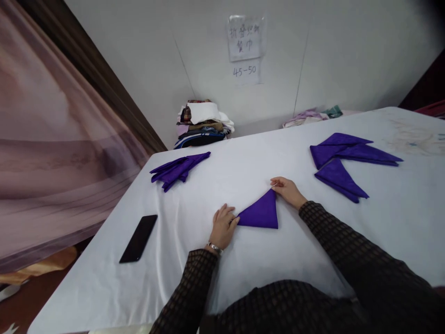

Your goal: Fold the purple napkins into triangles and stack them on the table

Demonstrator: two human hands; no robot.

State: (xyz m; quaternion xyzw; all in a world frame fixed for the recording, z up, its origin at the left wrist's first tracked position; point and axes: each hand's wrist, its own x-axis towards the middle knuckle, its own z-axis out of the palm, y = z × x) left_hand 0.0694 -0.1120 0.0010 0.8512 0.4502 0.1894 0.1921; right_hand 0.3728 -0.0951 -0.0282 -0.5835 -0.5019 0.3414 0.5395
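A purple cloth napkin (pixel 261 214), folded into a triangle, lies flat on the white tablecloth (pixel 243 157) in front of me. My left hand (pixel 222 227) pinches its left corner with the fingers curled. My right hand (pixel 287 190) pinches the top corner between thumb and fingertips. Both arms wear dark checked sleeves, and a bracelet sits on the left wrist.
Folded purple napkins (pixel 347 162) lie at the right, and a bundle of purple napkins (pixel 179 170) at the far left. A black phone (pixel 139 238) lies near the left edge. Stacked cloths (pixel 203 123) sit by the wall; a curtain hangs at left.
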